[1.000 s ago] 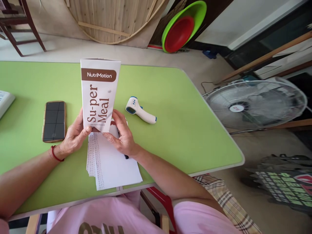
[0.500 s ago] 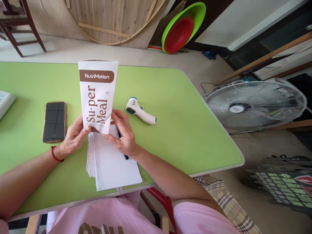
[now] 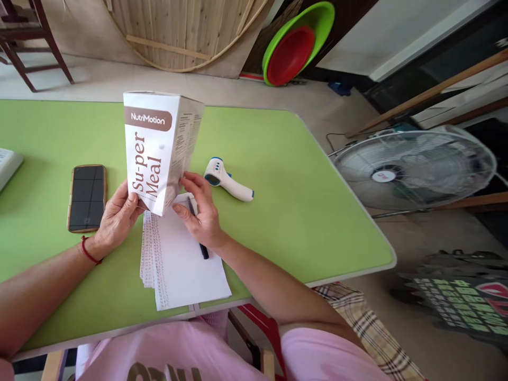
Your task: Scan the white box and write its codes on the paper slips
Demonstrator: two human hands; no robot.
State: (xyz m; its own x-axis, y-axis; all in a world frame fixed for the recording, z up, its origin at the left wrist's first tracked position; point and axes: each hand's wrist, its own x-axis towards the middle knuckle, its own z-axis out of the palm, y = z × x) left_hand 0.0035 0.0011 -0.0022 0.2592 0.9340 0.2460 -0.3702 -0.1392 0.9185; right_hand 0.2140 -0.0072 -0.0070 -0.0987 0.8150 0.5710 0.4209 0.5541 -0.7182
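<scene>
A white-and-brown NutriMotion Su-per Meal box (image 3: 148, 153) stands upright between my hands, raised over the table and turned so that its printed right side shows. My left hand (image 3: 119, 214) is closed on its lower left corner, thumb on the front. At the lower right edge, the thumb and fingers of my right hand (image 3: 202, 211) grip the box lightly. Beneath them lie sheets of paper (image 3: 190, 280), the left ones with rows of small marks. A black pen (image 3: 203, 251) rests on top, partly behind my right hand.
A white infrared thermometer (image 3: 230, 182) lies right of the box on the green table (image 3: 301, 211). To the left are a phone (image 3: 87, 198) and the corner of a white device (image 3: 8, 166). A fan (image 3: 413, 169) stands beyond the table's right edge.
The box has turned about its upright axis, bringing its right side panel into view, and has shifted slightly left. Both hands still hold it near the bottom.
</scene>
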